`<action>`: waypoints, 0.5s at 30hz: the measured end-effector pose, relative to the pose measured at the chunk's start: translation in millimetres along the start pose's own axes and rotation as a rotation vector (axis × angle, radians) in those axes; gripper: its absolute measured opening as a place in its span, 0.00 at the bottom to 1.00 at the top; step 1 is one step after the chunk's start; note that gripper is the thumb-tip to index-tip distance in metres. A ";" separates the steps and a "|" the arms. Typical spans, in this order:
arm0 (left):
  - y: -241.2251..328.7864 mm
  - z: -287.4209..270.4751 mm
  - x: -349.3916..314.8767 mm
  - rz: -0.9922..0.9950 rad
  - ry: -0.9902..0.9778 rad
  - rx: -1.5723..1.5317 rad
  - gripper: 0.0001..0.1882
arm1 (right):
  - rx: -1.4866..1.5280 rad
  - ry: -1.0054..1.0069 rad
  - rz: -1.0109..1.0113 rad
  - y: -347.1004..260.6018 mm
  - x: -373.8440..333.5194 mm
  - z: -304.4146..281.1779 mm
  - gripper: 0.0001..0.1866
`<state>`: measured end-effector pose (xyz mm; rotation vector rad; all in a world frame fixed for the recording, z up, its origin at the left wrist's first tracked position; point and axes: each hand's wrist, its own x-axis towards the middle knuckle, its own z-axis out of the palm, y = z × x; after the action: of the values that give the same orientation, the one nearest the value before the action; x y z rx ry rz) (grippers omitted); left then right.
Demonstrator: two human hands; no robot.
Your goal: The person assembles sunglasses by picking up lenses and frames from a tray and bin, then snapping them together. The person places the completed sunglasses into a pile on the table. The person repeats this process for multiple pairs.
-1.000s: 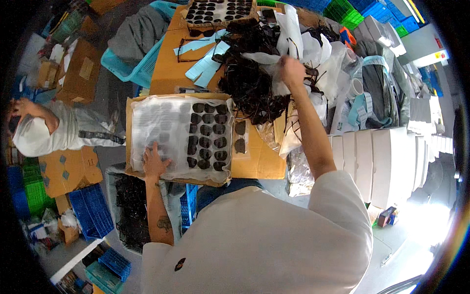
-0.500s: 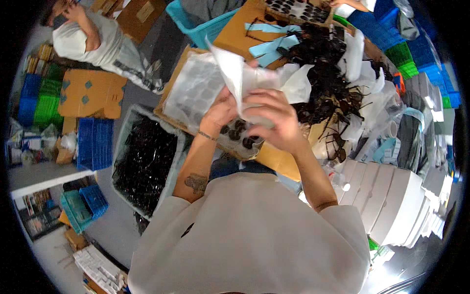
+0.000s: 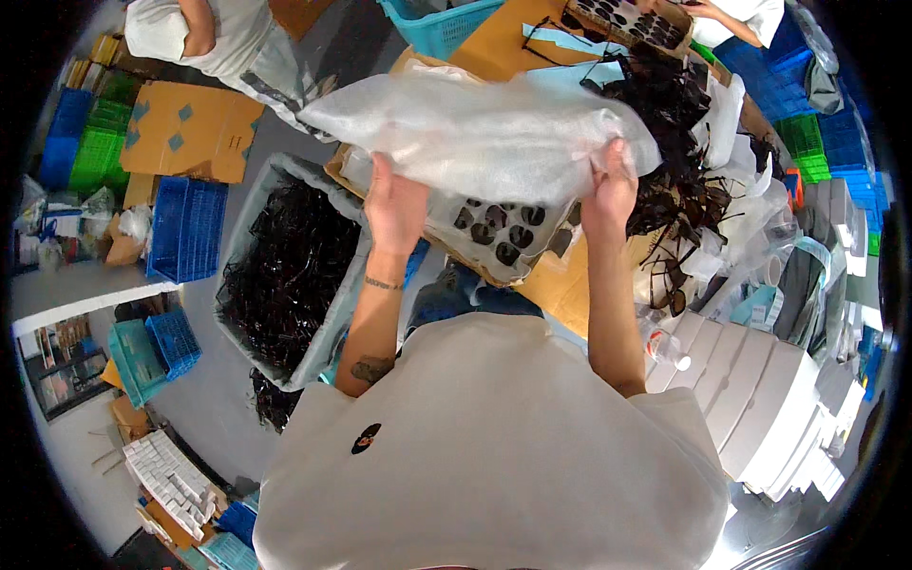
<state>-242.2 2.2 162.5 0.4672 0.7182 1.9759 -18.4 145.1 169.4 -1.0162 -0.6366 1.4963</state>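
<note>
A thin white foam sheet (image 3: 475, 123) is stretched crosswise between my two hands. My left hand (image 3: 397, 204) grips its near edge, thumb in front, with the other fingers hidden behind the sheet. At the right end, my right hand (image 3: 613, 190) pinches the sheet between thumb and fingers. Below it lies a shallow cardboard box (image 3: 484, 275) lined with white material. Rows of dark round lenses (image 3: 507, 255) show in the near part of that box; the sheet covers the view of its far part.
Black sunglasses (image 3: 670, 123) lie heaped to the right of the box. A grey bin (image 3: 356, 252) full of dark glossy pieces stands at left. White cartons (image 3: 750, 380) and a clear bottle (image 3: 665, 350) are at lower right. Another person's hand (image 3: 703, 9) is near a second lens box (image 3: 632, 24).
My hands have moved apart, and the white sheet, bunched and upright between them before, is now spread wide. More of the lenses below show. My view has shifted slightly.
</note>
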 end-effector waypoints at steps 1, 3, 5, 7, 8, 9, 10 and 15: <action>4.6 -2.7 0.4 0.061 0.057 0.013 0.32 | 0.034 -0.006 -0.032 0.9 3.9 -0.4 0.21; 3.1 1.0 -11.1 0.052 0.294 0.159 0.23 | -0.102 -0.054 -0.029 5.6 14.4 -3.5 0.20; -13.7 -27.3 -25.9 -0.060 0.392 0.418 0.18 | -0.288 -0.076 -0.041 8.3 23.2 -0.1 0.18; -25.1 -45.5 -36.9 -0.289 0.308 0.435 0.13 | -0.525 -0.057 -0.080 8.6 36.4 3.7 0.16; -25.0 -45.3 -44.7 -0.420 0.261 0.432 0.12 | -0.567 -0.081 -0.173 16.2 55.1 -7.1 0.15; -26.3 -45.3 -49.4 -0.548 0.209 0.424 0.12 | -0.657 -0.059 -0.198 20.8 74.9 -15.5 0.15; -31.7 -45.4 -52.6 -0.515 0.197 0.466 0.12 | -0.746 -0.040 -0.221 24.4 94.7 -22.5 0.16; -31.2 -26.4 -57.6 -0.434 0.396 0.238 0.17 | -1.145 0.007 -0.335 23.6 148.2 -46.4 0.19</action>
<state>-209.8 -44.4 120.4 0.0401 1.2028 1.5887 15.4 277.3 91.5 -1.6313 -1.6524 0.7533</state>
